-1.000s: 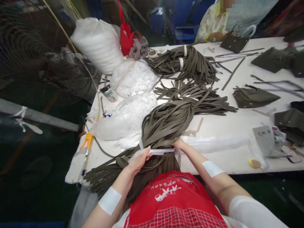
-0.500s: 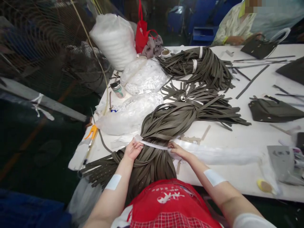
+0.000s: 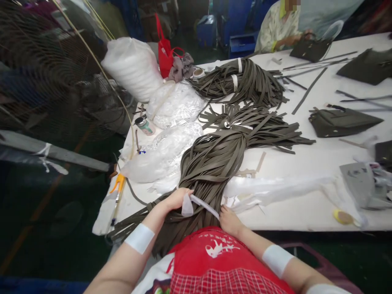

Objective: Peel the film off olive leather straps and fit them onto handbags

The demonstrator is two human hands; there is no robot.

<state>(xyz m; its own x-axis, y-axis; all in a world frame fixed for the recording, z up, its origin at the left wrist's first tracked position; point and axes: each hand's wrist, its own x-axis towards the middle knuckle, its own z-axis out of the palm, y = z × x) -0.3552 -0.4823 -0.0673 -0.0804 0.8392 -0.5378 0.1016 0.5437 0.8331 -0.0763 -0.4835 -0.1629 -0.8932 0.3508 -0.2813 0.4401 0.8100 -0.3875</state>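
Observation:
A thick bundle of dark olive straps (image 3: 211,159) lies near the table's front edge, its loose ends hanging toward my red apron. Across the bundle runs a white strip (image 3: 204,205), pulled fairly straight between my hands. My left hand (image 3: 179,199) is closed on one end at the bundle's left side, with a short whitish tail hanging below the fingers. At the right side, my right hand (image 3: 229,220) is closed on the strip, close to the apron. Its fingertips are partly hidden.
Two more tied strap bundles (image 3: 263,85) lie farther back. Clear plastic bags (image 3: 165,157), a small jar (image 3: 145,126) and an orange-handled air gun (image 3: 119,183) are on the left. Dark bags (image 3: 339,121) lie right on the white table (image 3: 294,216). A co-worker (image 3: 275,30) sits opposite.
My right hand has moved down toward the apron, so the white strip now slants. My left hand has turned, its back facing up, with a tail of strip showing. The view has shifted.

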